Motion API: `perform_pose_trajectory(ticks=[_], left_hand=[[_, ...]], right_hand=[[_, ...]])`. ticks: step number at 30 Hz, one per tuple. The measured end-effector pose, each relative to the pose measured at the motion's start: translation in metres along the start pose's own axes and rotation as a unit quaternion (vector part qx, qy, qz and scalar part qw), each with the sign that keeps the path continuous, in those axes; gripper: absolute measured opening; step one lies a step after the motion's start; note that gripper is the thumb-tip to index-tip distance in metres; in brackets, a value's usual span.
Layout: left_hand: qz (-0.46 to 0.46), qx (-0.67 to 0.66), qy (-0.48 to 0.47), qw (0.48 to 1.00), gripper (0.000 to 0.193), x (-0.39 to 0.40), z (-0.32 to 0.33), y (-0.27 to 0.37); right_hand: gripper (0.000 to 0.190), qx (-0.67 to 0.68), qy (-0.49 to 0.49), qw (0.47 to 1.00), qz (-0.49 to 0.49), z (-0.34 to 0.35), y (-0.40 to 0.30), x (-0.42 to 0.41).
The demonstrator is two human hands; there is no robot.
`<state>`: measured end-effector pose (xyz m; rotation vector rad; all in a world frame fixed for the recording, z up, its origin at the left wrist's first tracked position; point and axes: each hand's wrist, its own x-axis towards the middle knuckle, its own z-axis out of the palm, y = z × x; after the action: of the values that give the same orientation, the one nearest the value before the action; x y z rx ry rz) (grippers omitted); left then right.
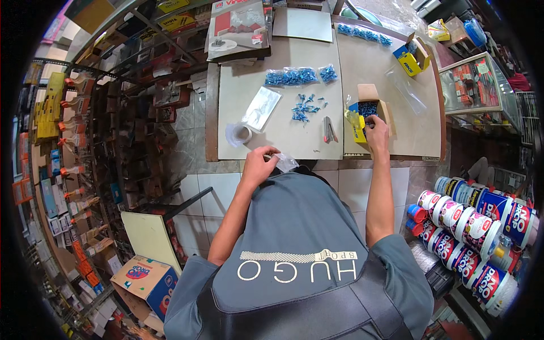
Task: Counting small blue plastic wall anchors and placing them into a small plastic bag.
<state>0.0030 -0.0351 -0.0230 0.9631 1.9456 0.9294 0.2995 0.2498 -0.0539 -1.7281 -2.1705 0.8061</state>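
Note:
My left hand (260, 163) holds a small clear plastic bag (286, 162) at the near table edge. With its fingers at the opening of a yellow and blue cardboard box (359, 131), my right hand (377, 129) touches the blue-headed screws (368, 109) inside; whether it grips any is hidden. A loose pile of blue screws (301, 115) lies mid-table, with a stapler (329, 129) to its right. Filled bags of screws (291, 77) sit in a row behind the pile. Left of it are a stack of clear bags (262, 109) and a roll of tape (242, 134).
A second yellow and blue box (411, 57) stands open at the back right, near more filled bags (364, 34) and an empty-looking plastic sleeve (406, 91). A large printed box (239, 29) is at the back left. Paint tubs (478, 229) are stacked right of me, shelves left.

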Motion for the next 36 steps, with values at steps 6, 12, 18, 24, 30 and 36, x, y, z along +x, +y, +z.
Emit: perform_pose_trajectory(ticks=[6, 12, 18, 24, 30, 36], left_hand=[[-0.031, -0.015, -0.012, 0.999, 0.026, 0.002, -0.001, 0.007], [-0.023, -0.007, -0.019, 1.000, 0.025, 0.005, 0.002, 0.008], [0.000, 0.002, -0.018, 1.000, 0.026, 0.007, 0.006, 0.009], [-0.006, 0.000, -0.010, 1.000, 0.026, 0.007, 0.006, 0.009], [-0.013, -0.010, 0.008, 1.000, 0.025, 0.006, 0.002, 0.008], [-0.014, -0.019, 0.015, 1.000, 0.024, 0.005, 0.001, 0.003]], right_hand=[[0.019, 0.158, 0.109, 0.981, 0.037, 0.004, 0.002, -0.011], [0.026, -0.015, 0.062, 0.998, -0.021, 0.005, 0.012, -0.009], [0.027, 0.000, -0.067, 0.998, 0.021, -0.018, 0.002, 0.005], [0.020, -0.054, -0.080, 0.995, -0.005, -0.011, 0.006, 0.012], [0.018, 0.060, -0.070, 0.994, 0.055, 0.000, 0.031, 0.021], [0.019, 0.289, -0.050, 0.950, 0.105, -0.015, 0.033, 0.029]])
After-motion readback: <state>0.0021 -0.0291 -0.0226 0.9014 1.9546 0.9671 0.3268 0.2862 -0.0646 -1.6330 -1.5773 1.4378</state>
